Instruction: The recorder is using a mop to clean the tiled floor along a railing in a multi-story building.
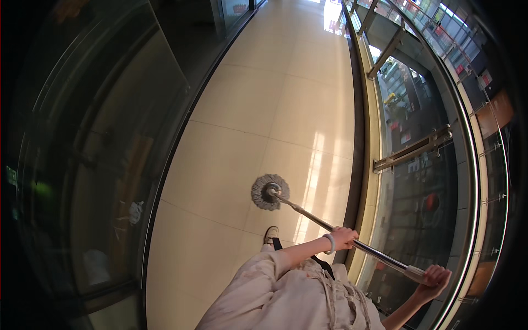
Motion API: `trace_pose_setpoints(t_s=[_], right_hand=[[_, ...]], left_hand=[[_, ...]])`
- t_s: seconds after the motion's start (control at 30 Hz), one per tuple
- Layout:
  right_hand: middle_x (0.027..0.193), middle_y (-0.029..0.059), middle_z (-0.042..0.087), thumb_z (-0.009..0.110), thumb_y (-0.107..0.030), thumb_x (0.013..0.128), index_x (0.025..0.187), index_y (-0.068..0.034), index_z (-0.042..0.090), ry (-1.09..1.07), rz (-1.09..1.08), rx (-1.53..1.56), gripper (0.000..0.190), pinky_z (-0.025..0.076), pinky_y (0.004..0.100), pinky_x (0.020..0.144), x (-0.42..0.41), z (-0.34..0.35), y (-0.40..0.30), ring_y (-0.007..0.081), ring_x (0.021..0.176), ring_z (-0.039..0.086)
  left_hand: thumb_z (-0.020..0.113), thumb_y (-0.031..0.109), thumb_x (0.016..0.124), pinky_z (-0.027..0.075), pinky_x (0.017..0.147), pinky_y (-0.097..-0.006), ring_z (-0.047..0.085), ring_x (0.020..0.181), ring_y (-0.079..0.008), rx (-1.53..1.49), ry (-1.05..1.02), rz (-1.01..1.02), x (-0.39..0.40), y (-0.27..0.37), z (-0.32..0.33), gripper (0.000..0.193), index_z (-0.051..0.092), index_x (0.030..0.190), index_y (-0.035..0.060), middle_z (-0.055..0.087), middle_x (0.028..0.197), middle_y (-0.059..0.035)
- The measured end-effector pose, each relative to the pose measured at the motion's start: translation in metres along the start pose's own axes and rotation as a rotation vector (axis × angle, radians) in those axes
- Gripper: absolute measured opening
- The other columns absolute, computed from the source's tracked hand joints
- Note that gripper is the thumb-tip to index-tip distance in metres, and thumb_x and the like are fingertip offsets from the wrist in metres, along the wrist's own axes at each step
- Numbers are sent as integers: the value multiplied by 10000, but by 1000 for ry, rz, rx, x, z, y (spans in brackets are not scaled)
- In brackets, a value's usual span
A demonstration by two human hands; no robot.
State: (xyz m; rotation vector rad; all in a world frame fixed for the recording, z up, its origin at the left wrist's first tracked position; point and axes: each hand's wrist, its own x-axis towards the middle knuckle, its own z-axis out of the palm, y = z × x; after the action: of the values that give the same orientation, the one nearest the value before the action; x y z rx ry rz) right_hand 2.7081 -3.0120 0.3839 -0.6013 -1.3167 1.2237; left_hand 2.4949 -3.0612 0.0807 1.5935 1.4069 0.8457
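Observation:
A round mop head [270, 192] of grey strands rests on the glossy tiled floor [231, 161], ahead of my shoe. Its metal mop handle [313, 218] slants down to the right across the front of my body. My left hand [344, 238], with a pale bangle at the wrist, is closed around the middle of the handle. Near the handle's top end, my right hand [436, 276] grips the light-coloured grip, close to the railing. My fingers hide parts of the handle.
Glass panels [123, 123] in a dark frame run along the left side. On the right stands a glass balustrade with metal posts [412, 152] and a curved steel handrail [474, 165]; a lower level shows through the glass. My shoe [271, 234] is on the floor.

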Motion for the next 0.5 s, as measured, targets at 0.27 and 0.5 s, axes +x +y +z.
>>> trace_pose_setpoints(t_s=[0.27, 0.5], right_hand=[[506, 22, 355, 390, -267, 978, 609, -117, 341, -145, 90, -27, 401, 382, 282, 543, 21, -5, 34, 133, 477, 375], [752, 81, 603, 453, -421, 869, 837, -40, 619, -606, 879, -507, 417, 414, 249, 448, -43, 105, 171, 141, 558, 549]], left_hand=[[637, 164, 761, 385, 875, -432, 562, 965, -260, 127, 89, -41, -8, -27, -16, 210, 513, 928, 132, 579, 919, -62], [689, 126, 718, 364, 958, -452, 442, 1183, -286, 355, 425, -658, -159, -162, -87, 308, 529, 981, 125, 535, 1126, -78]])
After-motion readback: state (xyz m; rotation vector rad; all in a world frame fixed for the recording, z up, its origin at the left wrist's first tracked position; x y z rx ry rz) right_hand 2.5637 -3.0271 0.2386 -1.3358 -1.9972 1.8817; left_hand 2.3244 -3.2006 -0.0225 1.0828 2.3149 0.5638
